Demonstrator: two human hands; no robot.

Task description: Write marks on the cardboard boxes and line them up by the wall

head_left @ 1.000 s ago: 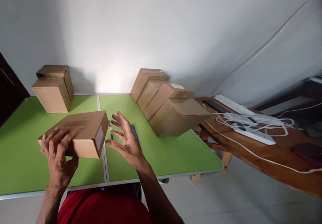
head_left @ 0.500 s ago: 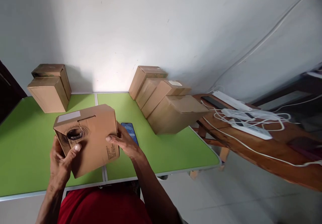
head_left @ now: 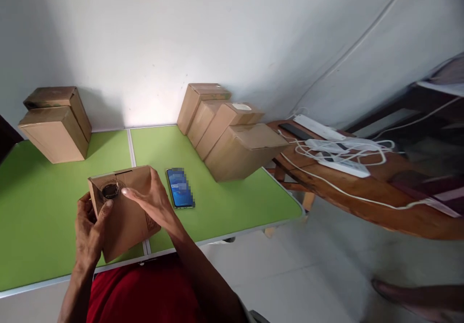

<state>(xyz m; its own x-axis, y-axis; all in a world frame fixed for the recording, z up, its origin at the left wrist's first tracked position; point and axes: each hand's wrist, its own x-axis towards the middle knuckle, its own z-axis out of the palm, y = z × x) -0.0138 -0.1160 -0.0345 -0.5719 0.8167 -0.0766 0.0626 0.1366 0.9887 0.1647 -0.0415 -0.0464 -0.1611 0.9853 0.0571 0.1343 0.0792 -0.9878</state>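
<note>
A brown cardboard box (head_left: 126,226) is held tilted over the front of the green table. Near its upper left corner is a dark, scorched-looking round hole (head_left: 109,191). My left hand (head_left: 89,231) grips the box's left side, its thumb on the front face just below the hole. On the other side, my right hand (head_left: 154,199) holds the upper right edge, its thumb reaching across the face to beside the hole. Some printed text (head_left: 152,222) shows at the lower right of the face. To the right of the box lies a phone (head_left: 180,187) with a lit screen.
Two cardboard boxes (head_left: 56,132) stand at the table's back left. Several more boxes (head_left: 232,139) form a row at the back right of the green table (head_left: 232,216). A brown wooden table (head_left: 398,216) beside it carries power strips (head_left: 344,163) and tangled white cables.
My right hand has shifted left across the box, its thumb now beside the hole. The box has turned slightly and dropped lower. The phone is now fully uncovered, and the view has shifted right.
</note>
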